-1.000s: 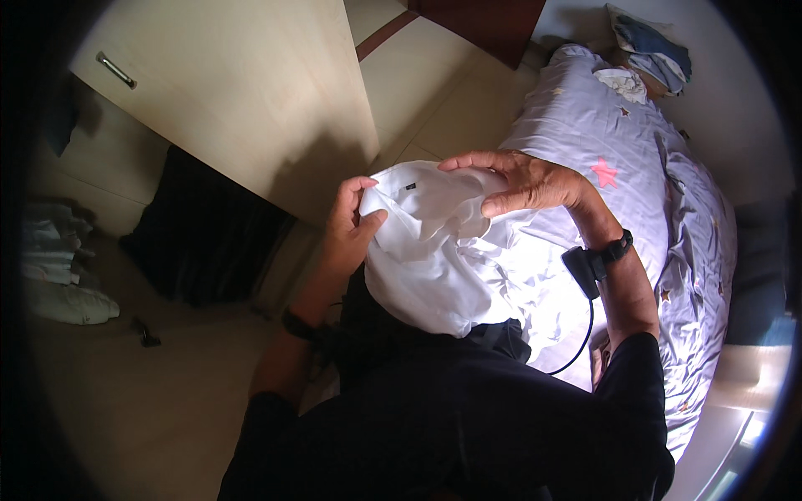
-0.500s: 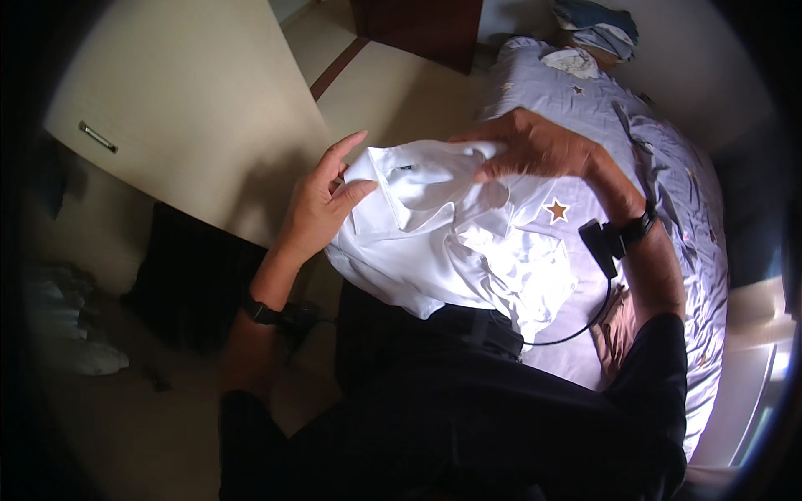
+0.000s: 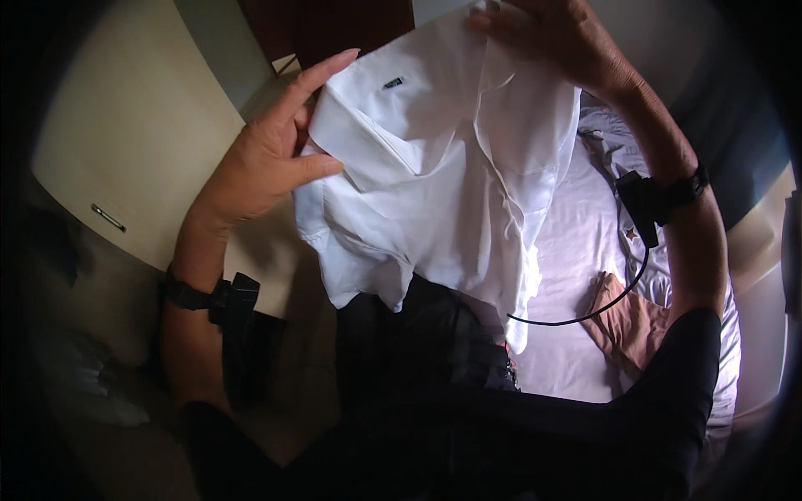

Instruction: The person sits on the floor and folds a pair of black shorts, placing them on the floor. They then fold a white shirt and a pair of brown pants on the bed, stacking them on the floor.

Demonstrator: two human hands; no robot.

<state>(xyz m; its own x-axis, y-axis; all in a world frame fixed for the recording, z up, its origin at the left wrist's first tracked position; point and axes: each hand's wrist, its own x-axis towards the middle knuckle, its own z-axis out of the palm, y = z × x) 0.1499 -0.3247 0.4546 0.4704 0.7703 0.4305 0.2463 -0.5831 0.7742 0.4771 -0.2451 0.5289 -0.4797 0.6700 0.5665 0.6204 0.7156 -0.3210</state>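
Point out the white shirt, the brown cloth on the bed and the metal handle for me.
White shirt (image 3: 439, 196): head view, on the middle of its hanging fabric.
Brown cloth (image 3: 628, 336): head view, on its upper face.
Metal handle (image 3: 109, 218): head view, on the middle of its bar.

There is one left hand (image 3: 259, 167) and one right hand (image 3: 564, 42). I count one white shirt (image 3: 434, 209) with one dark label (image 3: 393, 83), two black wristbands (image 3: 689, 185), one thin black cable (image 3: 576, 321), one brown cloth (image 3: 626, 327), one bed (image 3: 560, 355) and one metal handle (image 3: 109, 218).
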